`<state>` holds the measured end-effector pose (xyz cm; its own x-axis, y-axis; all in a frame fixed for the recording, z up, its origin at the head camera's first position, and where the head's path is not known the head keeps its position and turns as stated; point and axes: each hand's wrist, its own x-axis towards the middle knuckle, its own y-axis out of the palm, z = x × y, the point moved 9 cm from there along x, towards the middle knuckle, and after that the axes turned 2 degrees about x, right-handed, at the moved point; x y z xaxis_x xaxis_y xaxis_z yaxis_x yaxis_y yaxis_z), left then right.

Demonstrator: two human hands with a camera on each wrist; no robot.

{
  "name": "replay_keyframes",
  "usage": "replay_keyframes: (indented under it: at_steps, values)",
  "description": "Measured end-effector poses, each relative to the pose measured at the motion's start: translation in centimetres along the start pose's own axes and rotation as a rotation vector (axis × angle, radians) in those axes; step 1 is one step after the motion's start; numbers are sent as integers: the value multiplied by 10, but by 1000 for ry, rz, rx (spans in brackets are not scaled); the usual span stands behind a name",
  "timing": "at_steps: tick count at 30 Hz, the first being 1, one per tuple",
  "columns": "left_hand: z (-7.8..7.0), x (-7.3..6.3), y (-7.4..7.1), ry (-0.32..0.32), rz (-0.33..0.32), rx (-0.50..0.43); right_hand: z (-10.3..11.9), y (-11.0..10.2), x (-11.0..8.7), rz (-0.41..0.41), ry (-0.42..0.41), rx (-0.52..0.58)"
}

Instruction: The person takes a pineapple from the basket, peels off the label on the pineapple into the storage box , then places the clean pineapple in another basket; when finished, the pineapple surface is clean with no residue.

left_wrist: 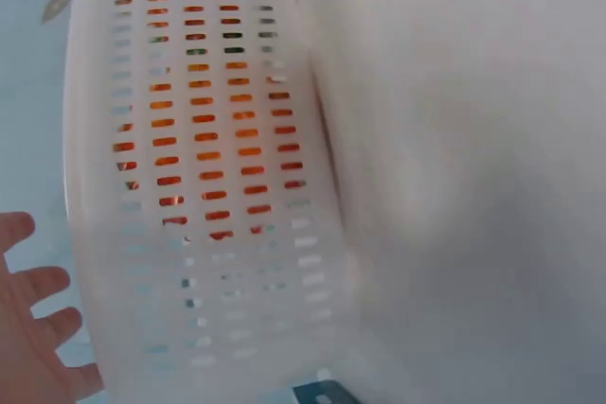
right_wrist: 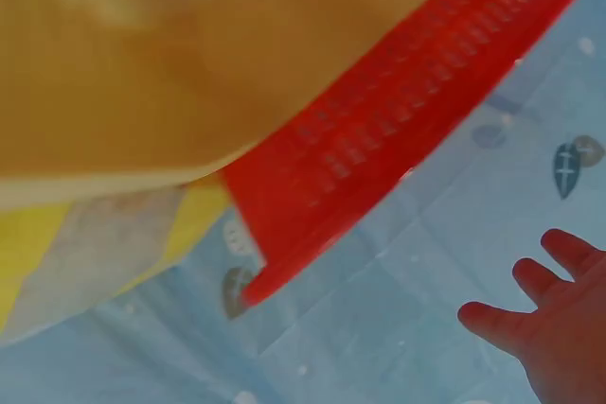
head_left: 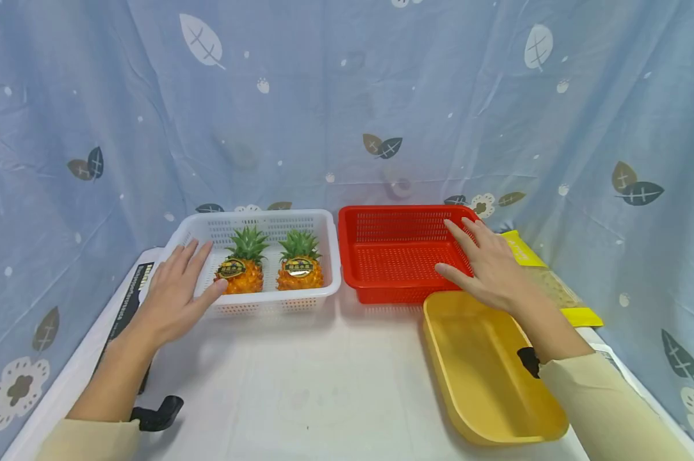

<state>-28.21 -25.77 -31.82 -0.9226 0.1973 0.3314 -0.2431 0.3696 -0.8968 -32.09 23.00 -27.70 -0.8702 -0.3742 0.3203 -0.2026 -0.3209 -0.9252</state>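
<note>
Two small pineapples with green crowns and dark labels, the left one (head_left: 244, 266) and the right one (head_left: 299, 264), stand in a white perforated basket (head_left: 332, 291). My left hand (head_left: 177, 291) is spread over that basket's left end, thumb near the left pineapple, holding nothing. In the left wrist view its fingertips show beyond the white basket wall (left_wrist: 95, 234). My right hand (head_left: 488, 262) hovers, fingers spread, over the right end of a red perforated basket (head_left: 401, 294), also with nothing in it. The red basket holds no items.
A yellow tub (head_left: 479, 365) stands in front of the red basket, under my right forearm. To its right lies a yellow-and-clear packet (head_left: 554, 288). A black-and-white package (head_left: 129, 301) lies left of the white basket. Patterned blue cloth (head_left: 324, 115) hangs behind the white table (head_left: 301, 384).
</note>
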Motion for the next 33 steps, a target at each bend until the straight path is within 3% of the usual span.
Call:
replay_keyframes:
  at_steps: [16,21,29,33]
  values:
    - [12,-3,-1,-75,-101,-282,39,15,31,82,29,192]
    - [14,-8,-6,-90,-166,-355,51,23,41,98,8,221]
    - [23,-17,-11,-164,-318,-395,67,31,52,127,-6,258]
    - [26,-19,-13,-219,-346,-387,74,32,56,140,-2,275]
